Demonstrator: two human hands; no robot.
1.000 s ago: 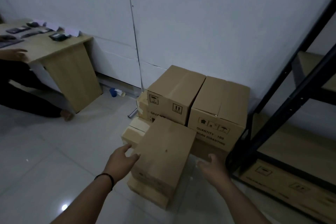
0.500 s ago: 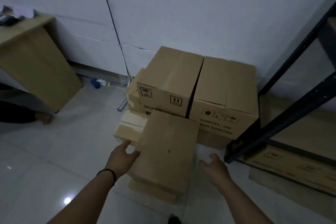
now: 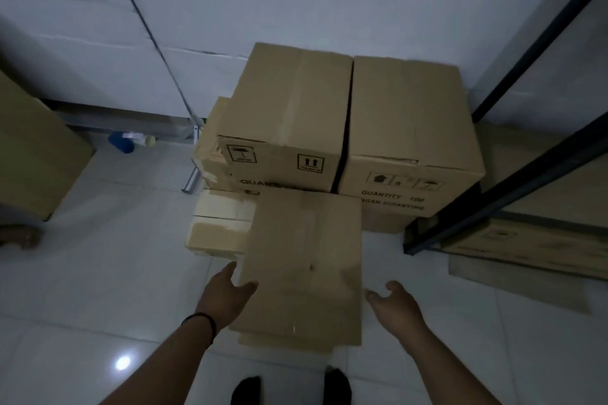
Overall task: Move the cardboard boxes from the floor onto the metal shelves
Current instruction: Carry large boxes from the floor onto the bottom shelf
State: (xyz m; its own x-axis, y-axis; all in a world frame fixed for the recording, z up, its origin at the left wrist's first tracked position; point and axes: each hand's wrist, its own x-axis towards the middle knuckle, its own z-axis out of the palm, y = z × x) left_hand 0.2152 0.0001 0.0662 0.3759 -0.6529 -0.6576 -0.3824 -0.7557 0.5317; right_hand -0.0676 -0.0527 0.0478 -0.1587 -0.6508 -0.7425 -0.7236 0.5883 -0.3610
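Left hand (image 3: 227, 293) touching box (image 3: 302, 260) side, fingers loose; right hand (image 3: 394, 301) open, apart. Stiff cardboard, probably heavy: clamp both sides.

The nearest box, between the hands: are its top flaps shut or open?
Shut. The nearest box shows a flat top, flaps meeting along a centre seam.

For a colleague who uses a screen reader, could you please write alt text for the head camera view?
Two bare hands reach for a plain cardboard box on the floor: the left hand touches its left edge, the right hand is open just beside it. Two larger printed boxes stand behind, a black metal shelf frame at right.
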